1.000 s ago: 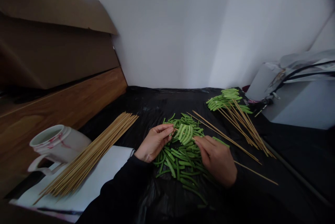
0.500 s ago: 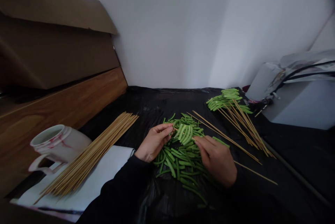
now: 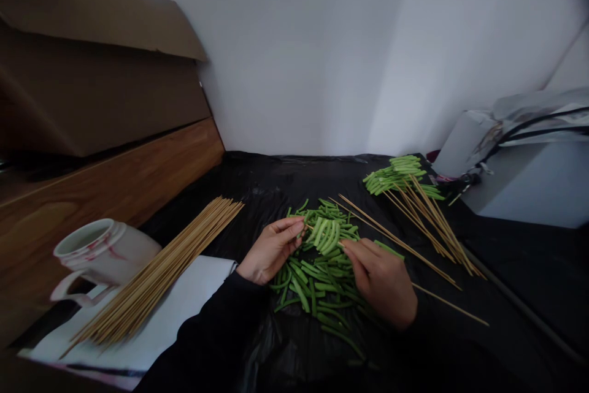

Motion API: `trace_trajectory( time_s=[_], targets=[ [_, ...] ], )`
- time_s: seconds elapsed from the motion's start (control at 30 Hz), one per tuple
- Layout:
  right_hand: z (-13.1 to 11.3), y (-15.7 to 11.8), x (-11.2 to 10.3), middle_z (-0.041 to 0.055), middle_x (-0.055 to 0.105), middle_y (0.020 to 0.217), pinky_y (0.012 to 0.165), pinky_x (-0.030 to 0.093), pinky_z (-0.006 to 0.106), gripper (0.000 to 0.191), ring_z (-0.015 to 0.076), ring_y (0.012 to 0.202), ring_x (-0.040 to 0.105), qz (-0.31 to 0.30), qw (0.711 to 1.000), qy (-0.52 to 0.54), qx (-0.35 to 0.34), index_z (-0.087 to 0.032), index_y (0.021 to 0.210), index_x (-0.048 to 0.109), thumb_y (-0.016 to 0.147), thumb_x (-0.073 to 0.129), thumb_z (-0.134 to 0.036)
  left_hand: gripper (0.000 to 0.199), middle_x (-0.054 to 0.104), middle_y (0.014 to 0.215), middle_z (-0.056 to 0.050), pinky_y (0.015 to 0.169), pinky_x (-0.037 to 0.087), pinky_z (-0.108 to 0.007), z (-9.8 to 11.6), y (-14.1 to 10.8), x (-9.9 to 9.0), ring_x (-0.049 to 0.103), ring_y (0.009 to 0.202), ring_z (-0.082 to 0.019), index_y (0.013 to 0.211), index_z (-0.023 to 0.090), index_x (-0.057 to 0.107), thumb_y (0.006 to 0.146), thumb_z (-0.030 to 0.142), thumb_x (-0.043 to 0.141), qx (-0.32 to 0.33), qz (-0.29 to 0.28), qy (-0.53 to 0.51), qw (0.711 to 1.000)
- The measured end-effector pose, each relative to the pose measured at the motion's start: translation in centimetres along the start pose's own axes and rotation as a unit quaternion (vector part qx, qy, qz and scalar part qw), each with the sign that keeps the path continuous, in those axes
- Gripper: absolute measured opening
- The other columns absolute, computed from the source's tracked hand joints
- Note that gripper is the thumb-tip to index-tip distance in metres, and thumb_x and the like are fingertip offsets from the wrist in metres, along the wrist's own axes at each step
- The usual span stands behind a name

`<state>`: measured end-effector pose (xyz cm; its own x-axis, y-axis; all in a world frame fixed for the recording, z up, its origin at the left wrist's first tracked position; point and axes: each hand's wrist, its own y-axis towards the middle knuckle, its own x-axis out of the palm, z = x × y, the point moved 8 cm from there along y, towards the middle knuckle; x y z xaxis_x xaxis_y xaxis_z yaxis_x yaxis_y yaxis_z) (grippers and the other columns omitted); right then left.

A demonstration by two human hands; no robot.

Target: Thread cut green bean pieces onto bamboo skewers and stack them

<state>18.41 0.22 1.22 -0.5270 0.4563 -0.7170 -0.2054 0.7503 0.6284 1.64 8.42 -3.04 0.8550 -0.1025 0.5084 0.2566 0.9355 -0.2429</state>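
Observation:
Several cut green bean pieces sit side by side on a bamboo skewer (image 3: pixel 451 305), forming a threaded row (image 3: pixel 326 235) between my hands. My right hand (image 3: pixel 384 279) is closed around the skewer just behind that row, and its long bare end sticks out to the lower right past the hand. At the skewer's tip, my left hand (image 3: pixel 271 249) pinches thumb and forefinger together on what looks like a green bean piece, mostly covered by the fingers. Beneath both hands spreads a loose pile of cut green beans (image 3: pixel 317 287).
A bundle of bare skewers (image 3: pixel 165 270) lies left on white paper (image 3: pixel 202 286), against a white mug (image 3: pixel 110 252). At the back right are filled bean skewers (image 3: pixel 391 175). Two loose skewers (image 3: pixel 396 238) lie nearer. A cardboard box (image 3: pixel 105 86) stands left, a light-coloured box (image 3: pixel 529 178) right.
Hardly anything differs. Both hands keep their places at the two ends of the bean row, and the skewer's rear end has shifted very slightly.

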Motion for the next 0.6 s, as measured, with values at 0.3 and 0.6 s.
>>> trace_trajectory(
  time_s=[0.3,0.6],
  targets=[
    [0.01,-0.03,0.04,0.0041,0.065,0.082,0.074,0.044,0.026,0.026,0.0150,0.079,0.062,-0.005,1.000,0.001,0.009,-0.018,0.106,0.064,0.096,0.040,-0.020,0.023,0.071,0.080,-0.004,0.068,0.048,-0.017,0.01,0.09,-0.28,0.061,0.071,-0.008,0.083,0.012,0.075,0.062,0.014,0.083,0.005,0.004,0.003,1.000],
    [-0.21,-0.12,0.10,0.0044,0.063,0.081,0.074,0.043,0.027,0.026,0.0155,0.078,0.062,-0.011,1.000,0.001,0.008,-0.017,0.101,0.065,0.095,0.040,-0.018,0.027,0.071,0.075,-0.003,0.068,0.048,-0.019,0.02,0.03,-0.25,0.060,0.066,-0.007,0.084,0.010,0.075,0.059,0.016,0.085,0.001,0.002,0.029,1.000]
  ],
)
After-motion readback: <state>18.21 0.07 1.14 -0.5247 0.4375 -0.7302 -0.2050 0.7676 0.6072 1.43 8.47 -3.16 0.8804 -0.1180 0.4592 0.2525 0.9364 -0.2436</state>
